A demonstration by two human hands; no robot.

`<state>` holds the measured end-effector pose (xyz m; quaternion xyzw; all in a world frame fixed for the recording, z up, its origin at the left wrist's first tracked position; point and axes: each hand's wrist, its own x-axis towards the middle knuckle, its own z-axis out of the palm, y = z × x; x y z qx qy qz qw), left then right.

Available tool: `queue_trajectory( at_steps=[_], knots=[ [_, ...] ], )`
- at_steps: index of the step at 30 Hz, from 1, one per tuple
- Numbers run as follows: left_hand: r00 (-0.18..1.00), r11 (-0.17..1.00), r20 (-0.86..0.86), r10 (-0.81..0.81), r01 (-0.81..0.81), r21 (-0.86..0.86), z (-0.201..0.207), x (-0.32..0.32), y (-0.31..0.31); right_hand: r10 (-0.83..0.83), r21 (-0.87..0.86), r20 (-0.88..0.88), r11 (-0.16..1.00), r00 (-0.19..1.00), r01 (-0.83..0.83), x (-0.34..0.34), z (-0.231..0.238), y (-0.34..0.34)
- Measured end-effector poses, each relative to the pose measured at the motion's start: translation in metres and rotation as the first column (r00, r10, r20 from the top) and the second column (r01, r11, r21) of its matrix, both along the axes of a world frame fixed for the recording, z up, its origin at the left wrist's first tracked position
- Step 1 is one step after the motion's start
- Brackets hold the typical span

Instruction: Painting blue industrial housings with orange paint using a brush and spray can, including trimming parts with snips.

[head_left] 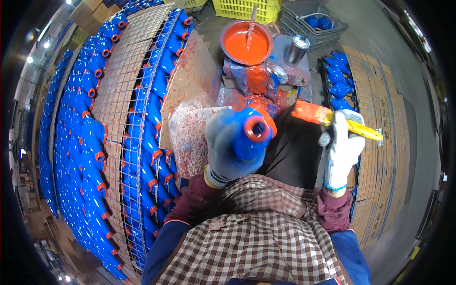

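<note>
My left hand (219, 148), in a grey-white knitted glove, is wrapped round a blue pipe fitting (248, 148). Wet orange-red paint covers the fitting's round rim, whose opening faces up toward me. To its right, my right hand (340, 149), in a white glove, grips a flat paintbrush (312, 113) by its yellow handle. The bristles are coated in orange-red paint and point left, apart from the fitting. Beyond both hands a pot (247, 63) of orange-red paint stands on a splattered stand, with a stick leaning in it.
Left of me, wire-mesh racks (124, 61) carry many blue fittings (90, 147) with orange-red rims. A paint-spotted cloth (194, 135) hangs beside my left hand. A metal can (297, 50) stands right of the pot. Behind are yellow (247, 9) and grey crates (316, 35); cardboard (380, 142) lies at right.
</note>
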<state>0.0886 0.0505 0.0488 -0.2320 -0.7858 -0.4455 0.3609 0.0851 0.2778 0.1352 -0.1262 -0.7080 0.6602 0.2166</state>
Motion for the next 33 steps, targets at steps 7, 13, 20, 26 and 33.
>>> queue_trajectory(
  at_steps=[7, 13, 20, 26, 33],
  knots=[
    [0.712, 0.316, 0.231, -0.663, -0.014, 0.949, -0.029, -0.015, 0.006, -0.057, -0.15, 0.034, 0.987, 0.998, 0.062, 0.013, -0.028, 0.011],
    [0.592, -0.014, 0.262, -0.762, -0.419, 0.908, -0.046, -0.03, 0.015, -0.023, -0.222, 0.101, 0.974, 0.995, 0.046, 0.026, -0.047, 0.014],
    [0.614, -0.165, 0.203, -0.763, -0.488, 0.857, -0.025, -0.05, 0.016, -0.043, -0.214, 0.091, 0.975, 0.995, 0.062, 0.031, -0.068, 0.032],
    [0.752, 0.186, 0.303, -0.585, -0.239, 0.953, 0.031, -0.05, -0.055, -0.083, -0.145, 0.139, 0.984, 0.987, 0.103, 0.033, -0.081, 0.048],
    [0.717, 0.84, 0.695, 0.045, -0.404, 0.362, 0.107, -0.059, -0.226, -0.014, 0.289, -0.094, 0.956, 0.995, 0.041, 0.034, -0.131, 0.092]
  ],
)
